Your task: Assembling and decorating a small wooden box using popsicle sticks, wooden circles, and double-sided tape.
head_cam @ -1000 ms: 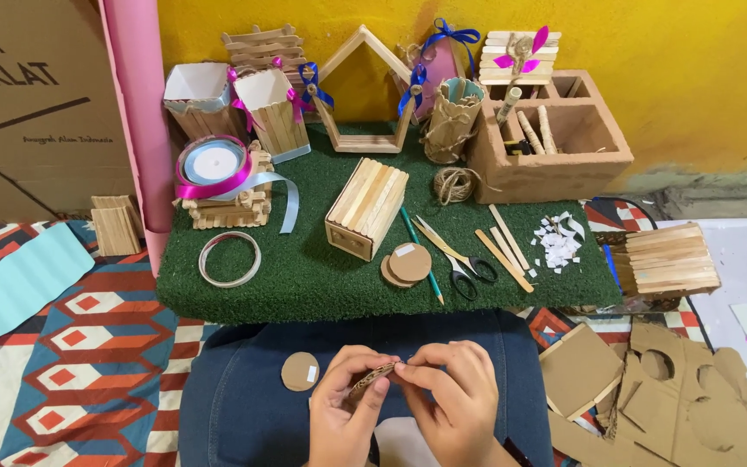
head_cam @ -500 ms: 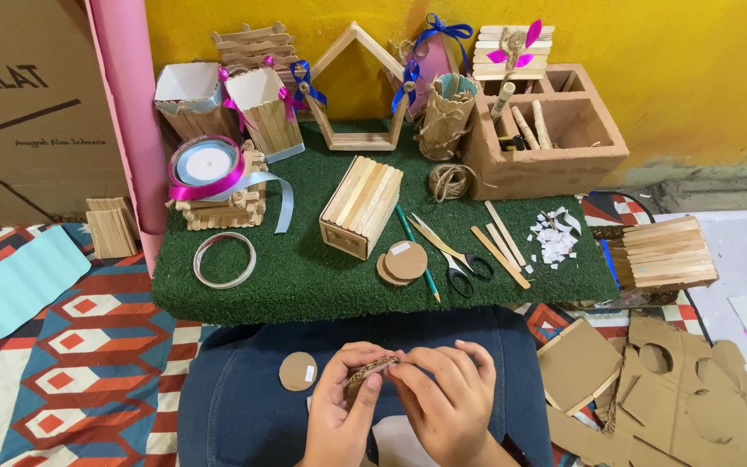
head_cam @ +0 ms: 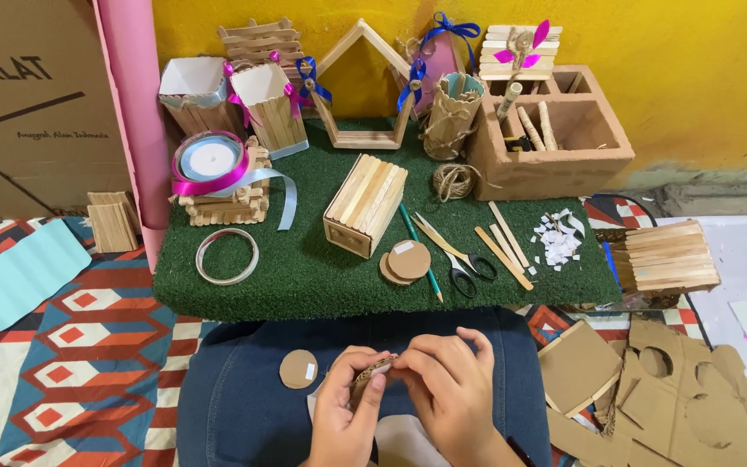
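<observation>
cardboard disc (head_cam: 298, 369) lies on the denim lap just left of the fingers, same as a second ago. left hand (head_cam: 345, 413) fingers pinched shut on a small cardboard strip (head_cam: 368, 376), now tilted more upright. right hand (head_cam: 449, 391) fingertips close on its upper end, so the work looks mid-way.

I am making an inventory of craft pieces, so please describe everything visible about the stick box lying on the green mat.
The stick box looks made of pale flat wooden sticks laid side by side. It lies tilted diagonally near the middle of the green mat, its open end toward the camera. Two cardboard discs lie at its near corner; whether they touch it is unclear. No hand touches it.
</observation>
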